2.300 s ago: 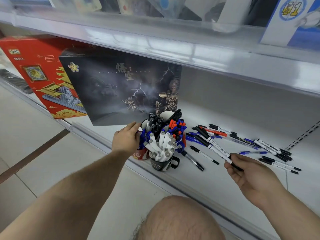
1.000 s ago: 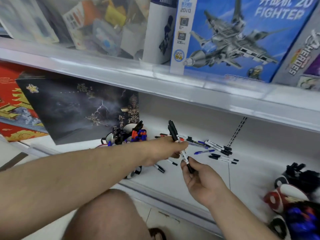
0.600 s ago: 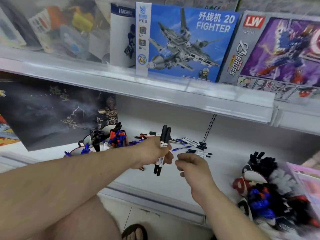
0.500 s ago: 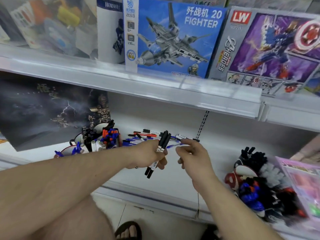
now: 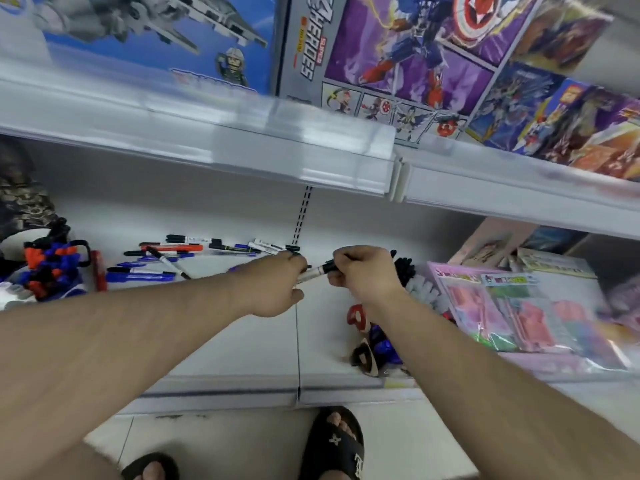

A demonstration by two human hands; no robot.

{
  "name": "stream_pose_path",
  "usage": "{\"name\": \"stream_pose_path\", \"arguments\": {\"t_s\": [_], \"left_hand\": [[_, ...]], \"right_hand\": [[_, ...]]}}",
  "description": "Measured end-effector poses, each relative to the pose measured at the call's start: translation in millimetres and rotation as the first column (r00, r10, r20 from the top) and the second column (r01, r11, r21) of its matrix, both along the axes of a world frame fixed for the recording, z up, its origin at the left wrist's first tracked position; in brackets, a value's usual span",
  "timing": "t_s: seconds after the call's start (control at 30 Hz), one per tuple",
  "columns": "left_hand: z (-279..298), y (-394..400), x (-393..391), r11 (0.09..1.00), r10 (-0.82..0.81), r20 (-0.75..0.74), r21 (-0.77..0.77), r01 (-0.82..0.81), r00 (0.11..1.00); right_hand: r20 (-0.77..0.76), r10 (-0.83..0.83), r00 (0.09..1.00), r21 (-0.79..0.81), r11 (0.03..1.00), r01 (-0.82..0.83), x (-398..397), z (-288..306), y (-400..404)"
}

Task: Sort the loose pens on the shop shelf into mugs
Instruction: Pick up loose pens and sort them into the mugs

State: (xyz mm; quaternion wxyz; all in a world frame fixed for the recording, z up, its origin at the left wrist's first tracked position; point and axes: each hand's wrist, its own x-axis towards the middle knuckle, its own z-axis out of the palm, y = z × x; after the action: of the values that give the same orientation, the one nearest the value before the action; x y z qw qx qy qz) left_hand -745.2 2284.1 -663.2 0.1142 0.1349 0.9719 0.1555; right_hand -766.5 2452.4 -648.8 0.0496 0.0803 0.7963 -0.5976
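On the white shop shelf (image 5: pixel 242 341), both hands are pinching one black-capped pen (image 5: pixel 317 271) — lying left-right between left hand (image 5: pixel 273 289) and right hand (image 5: pixel 363 271) — with the mugs (image 5: pixel 363 355) sitting just nearer, under the right wrist.

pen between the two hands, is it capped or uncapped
Capped, it seems: a black cap sits on the white pen at the right hand. The left hand hides its other end.

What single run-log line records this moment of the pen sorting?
hands: left hand and right hand both grip black-capped pen | loose pens on shelf | mug at left holds pens
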Motion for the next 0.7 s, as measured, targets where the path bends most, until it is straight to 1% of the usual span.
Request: {"name": "stream_pose_path", "arguments": {"t_s": [0.07,0.1,0.17,0.2,0.27,0.3,0.33,0.4,0.5,0.6,0.7], "left_hand": [[-1.3,9.1,-10.9,0.999,-0.028,-0.011,0.035,0.028,1.000],[-1.0,12.4,-15.6,0.998,-0.032,-0.005,0.060,0.032,0.999],[-0.7,17.9,-25.3,0.992,-0.017,0.017,0.127,0.014,1.000],[-1.3,20.4,-29.7,0.988,-0.005,0.031,0.157,0.000,1.000],[-4.3,23.4,-36.0,0.982,0.012,0.065,0.188,-0.024,0.998],[-5.9,23.5,-38.7,0.980,0.016,0.085,0.197,-0.033,0.996],[-8.0,22.9,-41.1,0.977,0.021,0.105,0.207,-0.043,0.994],[-12.5,20.0,-44.4,0.969,0.045,0.136,0.234,-0.076,0.990],[-20.4,13.8,-43.9,0.961,0.071,0.188,0.252,-0.118,0.980],[-27.6,7.0,-39.5,0.967,0.074,0.239,0.220,-0.128,0.968],[-31.9,1.2,-37.9,0.957,0.099,0.279,0.236,-0.168,0.955]], "right_hand": [[-0.080,-0.104,0.991,0.136,0.984,0.114,-26.6,11.3,40.6],[-0.124,-0.123,0.985,0.232,0.961,0.150,-40.4,15.8,62.7],[-0.171,-0.089,0.981,0.454,0.877,0.158,-66.4,18.6,101.6],[-0.171,-0.063,0.983,0.562,0.813,0.150,-78.8,16.3,118.1],[-0.146,-0.006,0.989,0.761,0.638,0.116,-99.8,7.2,140.3],[-0.144,0.027,0.989,0.826,0.553,0.105,-107.9,2.8,145.5],[-0.152,0.054,0.987,0.861,0.498,0.105,-114.9,-2.0,148.9],[-0.164,0.075,0.984,0.877,0.467,0.110,-125.4,-10.5,149.1],[-0.158,0.064,0.985,0.867,0.488,0.107,-137.0,-25.1,139.4],[-0.119,0.059,0.991,0.851,0.520,0.071,-146.5,-46.2,133.4],[-0.046,0.064,0.997,0.872,0.489,0.009,-154.8,-68.5,131.5]]}}
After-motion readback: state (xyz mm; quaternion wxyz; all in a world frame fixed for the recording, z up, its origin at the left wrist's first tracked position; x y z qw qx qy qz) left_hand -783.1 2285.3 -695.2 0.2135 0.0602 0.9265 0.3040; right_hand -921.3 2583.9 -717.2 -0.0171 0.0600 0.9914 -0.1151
